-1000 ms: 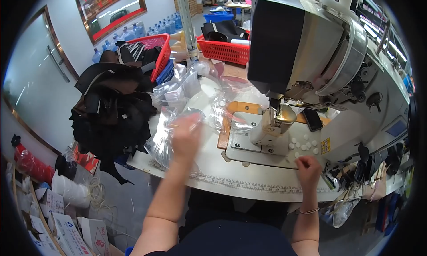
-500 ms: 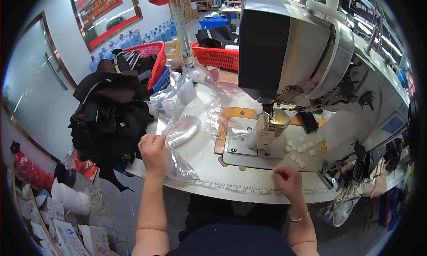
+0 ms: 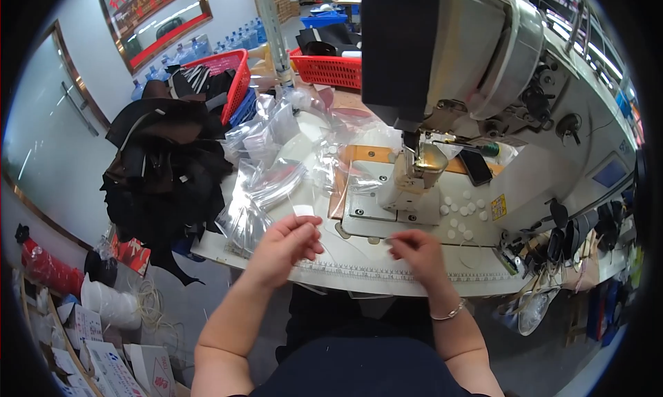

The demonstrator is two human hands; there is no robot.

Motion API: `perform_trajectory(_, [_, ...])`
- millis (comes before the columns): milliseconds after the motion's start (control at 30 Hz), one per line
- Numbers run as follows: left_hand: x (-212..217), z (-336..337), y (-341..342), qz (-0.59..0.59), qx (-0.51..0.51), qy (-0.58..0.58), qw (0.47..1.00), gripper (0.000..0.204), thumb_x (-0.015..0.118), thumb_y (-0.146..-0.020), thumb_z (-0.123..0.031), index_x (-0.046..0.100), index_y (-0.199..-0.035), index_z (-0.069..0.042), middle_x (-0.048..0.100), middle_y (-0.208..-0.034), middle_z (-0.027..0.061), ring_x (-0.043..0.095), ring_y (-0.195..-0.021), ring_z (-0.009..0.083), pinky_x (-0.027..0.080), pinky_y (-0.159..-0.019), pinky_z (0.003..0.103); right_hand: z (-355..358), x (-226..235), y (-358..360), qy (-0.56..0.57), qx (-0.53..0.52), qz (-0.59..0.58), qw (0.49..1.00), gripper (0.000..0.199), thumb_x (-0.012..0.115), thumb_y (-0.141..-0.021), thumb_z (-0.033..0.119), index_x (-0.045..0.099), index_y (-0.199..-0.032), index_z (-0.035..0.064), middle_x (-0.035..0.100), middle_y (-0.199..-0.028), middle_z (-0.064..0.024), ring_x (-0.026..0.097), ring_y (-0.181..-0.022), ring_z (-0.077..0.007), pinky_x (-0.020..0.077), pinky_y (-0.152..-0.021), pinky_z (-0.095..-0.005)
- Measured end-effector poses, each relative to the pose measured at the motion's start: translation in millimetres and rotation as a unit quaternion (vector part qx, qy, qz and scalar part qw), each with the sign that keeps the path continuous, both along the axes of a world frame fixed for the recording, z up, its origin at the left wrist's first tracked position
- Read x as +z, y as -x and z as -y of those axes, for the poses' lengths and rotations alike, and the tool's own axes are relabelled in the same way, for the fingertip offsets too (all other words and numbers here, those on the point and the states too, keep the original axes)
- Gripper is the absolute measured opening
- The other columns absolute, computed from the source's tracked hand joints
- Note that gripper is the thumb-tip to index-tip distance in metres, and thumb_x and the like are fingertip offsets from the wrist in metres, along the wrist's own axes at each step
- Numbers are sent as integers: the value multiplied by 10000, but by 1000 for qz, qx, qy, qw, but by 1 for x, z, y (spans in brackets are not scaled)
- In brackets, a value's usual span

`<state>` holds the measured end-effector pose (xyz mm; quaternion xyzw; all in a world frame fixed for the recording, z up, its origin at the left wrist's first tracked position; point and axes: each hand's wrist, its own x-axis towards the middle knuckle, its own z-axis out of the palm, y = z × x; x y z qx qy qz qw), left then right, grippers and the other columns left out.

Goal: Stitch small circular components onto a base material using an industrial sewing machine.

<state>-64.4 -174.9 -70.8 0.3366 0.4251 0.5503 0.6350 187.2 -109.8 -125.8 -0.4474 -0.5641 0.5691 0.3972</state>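
Note:
My left hand (image 3: 287, 248) is over the front of the table, thumb and fingers curled together in a pinch. Just beyond its fingertips shows a small white piece (image 3: 302, 209); whether the fingers hold it I cannot tell. My right hand (image 3: 418, 256) is pinched in front of the sewing machine's metal plate (image 3: 373, 224), and what lies between its fingertips is too small to name. Several white discs (image 3: 464, 207) are scattered to the right of the machine's post (image 3: 407, 190). Clear plastic bags (image 3: 248, 217) lie in a pile left of my left hand.
The sewing machine head (image 3: 463, 59) rises at the right. A heap of black material (image 3: 162, 183) covers the table's left side, with a red basket (image 3: 238, 86) behind it. Another red basket (image 3: 324, 69) stands at the back. A dark phone (image 3: 475, 166) lies beyond the discs.
My left hand has come away from the plastic bags and moved right. My right hand has moved left and slightly up, bringing the hands closer together. The view has shifted slightly.

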Motion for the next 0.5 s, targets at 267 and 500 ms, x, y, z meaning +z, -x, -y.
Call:
perform_trajectory(267, [-23,23,-26,14,-90,26,996,288,507,-862,-74,503,-1140,3,567,-908,38,578,-842,127,480,-756,253,2,-4,36,159,222,-98,957,156,639,-782,109,592,-851,-23,604,-734,-66,581,-688,-119,463,-639,-230])
perform_trajectory(500, [-45,18,-40,-31,-31,-9,999,233,508,-865,-57,538,-1088,4,577,-895,49,580,-816,116,477,-739,239,15,-2,33,243,193,-113,944,165,635,-797,149,604,-865,2,624,-751,-69,598,-660,-115,487,-584,-222])
